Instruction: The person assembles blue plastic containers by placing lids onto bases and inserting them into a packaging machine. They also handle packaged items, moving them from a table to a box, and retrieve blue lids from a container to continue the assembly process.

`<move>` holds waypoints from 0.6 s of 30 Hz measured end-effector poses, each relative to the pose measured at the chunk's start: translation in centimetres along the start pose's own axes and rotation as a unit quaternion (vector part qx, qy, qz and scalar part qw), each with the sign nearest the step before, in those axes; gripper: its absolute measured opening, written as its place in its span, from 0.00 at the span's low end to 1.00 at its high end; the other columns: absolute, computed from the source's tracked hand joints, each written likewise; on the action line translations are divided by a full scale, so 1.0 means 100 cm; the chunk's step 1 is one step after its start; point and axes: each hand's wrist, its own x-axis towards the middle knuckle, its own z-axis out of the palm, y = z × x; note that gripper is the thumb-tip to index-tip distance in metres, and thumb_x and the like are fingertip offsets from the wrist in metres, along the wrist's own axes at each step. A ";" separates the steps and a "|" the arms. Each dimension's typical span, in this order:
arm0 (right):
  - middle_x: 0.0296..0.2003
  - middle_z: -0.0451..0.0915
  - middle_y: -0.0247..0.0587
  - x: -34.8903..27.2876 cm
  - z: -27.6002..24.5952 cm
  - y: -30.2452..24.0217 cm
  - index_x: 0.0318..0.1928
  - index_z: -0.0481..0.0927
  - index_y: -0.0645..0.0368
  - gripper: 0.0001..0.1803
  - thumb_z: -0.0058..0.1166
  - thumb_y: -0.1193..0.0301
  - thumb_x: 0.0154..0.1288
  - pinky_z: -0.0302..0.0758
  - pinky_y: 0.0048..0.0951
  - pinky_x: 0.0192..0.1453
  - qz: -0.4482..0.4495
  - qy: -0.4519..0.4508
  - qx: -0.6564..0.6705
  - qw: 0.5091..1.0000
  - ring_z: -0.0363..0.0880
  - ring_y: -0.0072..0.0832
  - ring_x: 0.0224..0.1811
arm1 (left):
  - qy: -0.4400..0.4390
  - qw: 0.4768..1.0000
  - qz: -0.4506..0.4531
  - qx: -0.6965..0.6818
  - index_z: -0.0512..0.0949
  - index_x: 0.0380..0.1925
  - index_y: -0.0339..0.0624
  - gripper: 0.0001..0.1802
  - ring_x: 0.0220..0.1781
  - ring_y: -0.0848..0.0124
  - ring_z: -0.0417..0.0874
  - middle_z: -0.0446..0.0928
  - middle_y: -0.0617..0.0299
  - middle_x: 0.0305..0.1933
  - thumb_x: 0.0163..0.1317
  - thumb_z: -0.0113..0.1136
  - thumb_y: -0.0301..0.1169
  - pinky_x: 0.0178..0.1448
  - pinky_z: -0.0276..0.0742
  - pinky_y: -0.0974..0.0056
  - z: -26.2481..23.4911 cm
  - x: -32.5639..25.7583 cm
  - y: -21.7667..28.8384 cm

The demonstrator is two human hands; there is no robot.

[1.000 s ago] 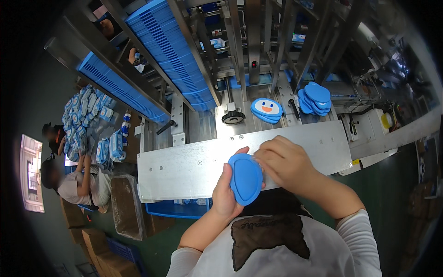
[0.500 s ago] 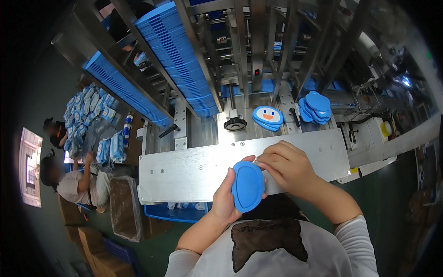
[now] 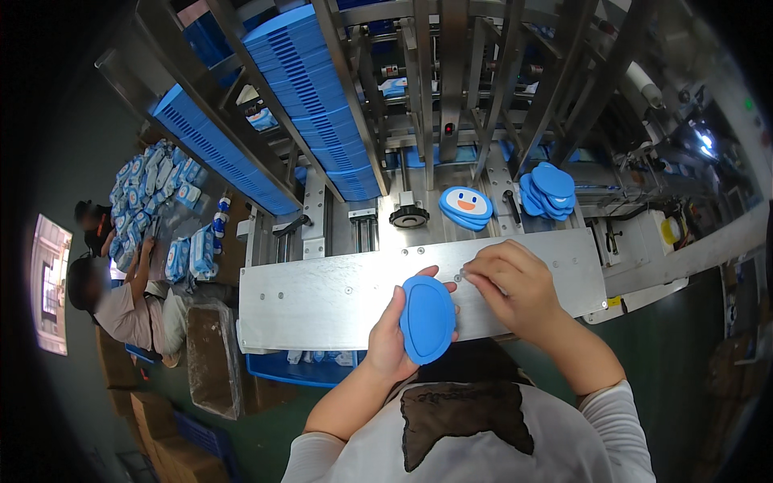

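Since the earlier frames, your right hand (image 3: 515,286) has drawn a little away from the blue lid (image 3: 427,319): a second ago it overlapped the lid's right edge, and now it sits just to the right of it, fingers curled with the fingertips pinched together near the lid's far right corner. Whether anything small is caught between those fingertips is too fine to tell. Your view has also drifted, so the machine sits slightly differently in the picture.

Your left hand (image 3: 392,338) holds the blue lid, an oval plastic piece turned with its plain side toward you. Your thumb lies along its left edge and your fingertips show at its far rim; the grip is closed around it. You hold the lid over the near edge of the metal plate (image 3: 322,294), a flat silver panel running left to right in front of you.

Farther on, a lid with a penguin face (image 3: 466,204) lies on the machine bed, on top of others like it, with a black knob (image 3: 409,216) just to its left. A stack of plain blue lids (image 3: 549,189) sits to the right of the penguin one. Blue conveyor belts (image 3: 314,105) slope away to the far left.

On the left, well apart from you, another person (image 3: 121,302) sits beside a heap of blue and white packs (image 3: 157,193).
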 end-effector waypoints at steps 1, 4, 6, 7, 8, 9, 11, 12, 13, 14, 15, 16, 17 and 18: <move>0.31 0.77 0.40 -0.001 0.002 -0.002 0.33 0.79 0.62 0.06 0.60 0.78 0.52 0.74 0.31 0.35 -0.009 -0.019 0.007 1.000 0.76 0.35 0.32 | -0.007 1.000 -0.001 -0.008 0.54 0.65 0.44 0.32 0.50 0.61 0.75 0.68 0.53 0.54 0.70 0.31 0.53 0.47 0.79 0.55 -0.002 0.001 -0.002; 0.32 0.77 0.41 -0.003 0.010 -0.002 0.33 0.80 0.62 0.07 0.60 0.79 0.51 0.75 0.30 0.36 -0.023 -0.051 0.015 0.998 0.77 0.35 0.33 | -0.009 1.000 -0.012 -0.002 0.53 0.66 0.45 0.31 0.50 0.61 0.74 0.67 0.52 0.55 0.70 0.30 0.53 0.47 0.79 0.56 -0.001 0.002 -0.004; 0.33 0.78 0.41 -0.004 0.006 0.007 0.33 0.80 0.62 0.07 0.61 0.79 0.50 0.75 0.29 0.36 -0.014 -0.039 0.001 0.999 0.78 0.35 0.34 | -0.006 1.000 -0.015 0.013 0.52 0.66 0.48 0.32 0.51 0.61 0.74 0.67 0.52 0.55 0.70 0.29 0.55 0.46 0.79 0.56 0.001 0.002 -0.001; 0.33 0.78 0.41 -0.003 0.002 0.006 0.33 0.80 0.62 0.08 0.61 0.79 0.50 0.75 0.29 0.37 0.006 -0.028 0.020 0.999 0.78 0.35 0.35 | -0.006 1.000 -0.010 0.019 0.51 0.67 0.49 0.34 0.51 0.62 0.74 0.67 0.53 0.55 0.69 0.27 0.56 0.46 0.79 0.56 0.002 0.002 0.001; 0.34 0.78 0.42 0.000 -0.003 0.002 0.34 0.80 0.62 0.08 0.61 0.80 0.50 0.75 0.28 0.37 0.026 -0.018 0.038 0.999 0.79 0.34 0.35 | -0.004 1.000 -0.006 0.025 0.50 0.68 0.51 0.35 0.51 0.62 0.74 0.67 0.53 0.56 0.68 0.26 0.58 0.46 0.79 0.57 0.001 0.002 0.002; 0.34 0.78 0.42 0.002 -0.005 0.000 0.34 0.80 0.62 0.09 0.61 0.80 0.50 0.76 0.28 0.37 0.047 -0.008 0.057 0.997 0.79 0.34 0.35 | -0.014 1.000 -0.003 0.011 0.50 0.68 0.51 0.37 0.51 0.61 0.74 0.66 0.53 0.57 0.66 0.25 0.61 0.46 0.79 0.55 -0.002 0.002 0.000; 0.34 0.78 0.39 0.003 0.006 -0.006 0.34 0.80 0.61 0.07 0.59 0.75 0.52 0.75 0.30 0.37 0.024 -0.020 0.084 0.996 0.78 0.34 0.36 | -0.045 0.999 -0.007 -0.011 0.49 0.67 0.52 0.41 0.51 0.59 0.75 0.66 0.53 0.59 0.62 0.25 0.66 0.45 0.79 0.50 -0.003 0.005 -0.003; 0.34 0.78 0.39 0.006 0.011 -0.006 0.35 0.80 0.60 0.07 0.59 0.76 0.52 0.75 0.30 0.37 0.003 -0.024 0.079 0.997 0.78 0.34 0.36 | -0.015 1.000 -0.012 0.003 0.52 0.66 0.51 0.45 0.51 0.59 0.75 0.66 0.54 0.59 0.58 0.23 0.70 0.46 0.79 0.51 0.001 0.005 -0.004; 0.34 0.78 0.39 0.007 0.015 -0.008 0.35 0.80 0.60 0.08 0.59 0.76 0.52 0.75 0.30 0.37 -0.021 -0.030 0.073 0.997 0.78 0.34 0.35 | -0.019 1.000 -0.023 0.000 0.53 0.66 0.51 0.44 0.51 0.58 0.75 0.67 0.54 0.58 0.59 0.23 0.69 0.46 0.78 0.51 0.000 0.003 -0.006; 0.34 0.78 0.39 0.007 0.018 -0.010 0.34 0.79 0.60 0.07 0.59 0.76 0.52 0.75 0.29 0.36 -0.045 -0.026 0.066 0.996 0.77 0.35 0.35 | -0.023 0.999 -0.034 -0.002 0.54 0.65 0.51 0.42 0.51 0.58 0.75 0.67 0.54 0.58 0.60 0.23 0.68 0.46 0.78 0.51 -0.004 0.002 -0.009; 0.33 0.77 0.39 0.006 0.019 -0.011 0.34 0.79 0.61 0.07 0.59 0.76 0.52 0.75 0.30 0.36 -0.052 -0.039 0.047 0.997 0.77 0.35 0.35 | -0.027 0.999 -0.045 -0.004 0.55 0.64 0.51 0.41 0.51 0.58 0.75 0.68 0.53 0.57 0.61 0.23 0.67 0.46 0.78 0.51 -0.006 0.001 -0.011; 0.33 0.77 0.39 0.004 0.021 -0.010 0.34 0.79 0.61 0.07 0.59 0.76 0.52 0.75 0.30 0.36 -0.057 -0.052 0.031 0.997 0.77 0.35 0.35 | -0.023 0.998 -0.054 0.009 0.56 0.63 0.51 0.39 0.51 0.58 0.75 0.68 0.53 0.57 0.63 0.24 0.66 0.45 0.78 0.51 -0.009 0.002 -0.011; 0.33 0.77 0.39 0.004 0.023 -0.009 0.34 0.79 0.61 0.07 0.58 0.76 0.51 0.75 0.30 0.36 -0.062 -0.065 0.015 0.996 0.77 0.35 0.35 | -0.019 0.998 -0.062 0.023 0.57 0.63 0.50 0.38 0.50 0.57 0.75 0.69 0.53 0.56 0.64 0.25 0.64 0.45 0.77 0.51 -0.010 0.003 -0.010; 0.33 0.77 0.39 0.004 0.021 -0.006 0.34 0.79 0.61 0.07 0.58 0.77 0.51 0.75 0.30 0.36 -0.063 -0.056 0.008 0.996 0.77 0.35 0.35 | -0.016 0.997 -0.071 0.037 0.58 0.62 0.50 0.36 0.50 0.57 0.75 0.69 0.53 0.55 0.65 0.25 0.63 0.44 0.77 0.51 -0.011 0.005 -0.010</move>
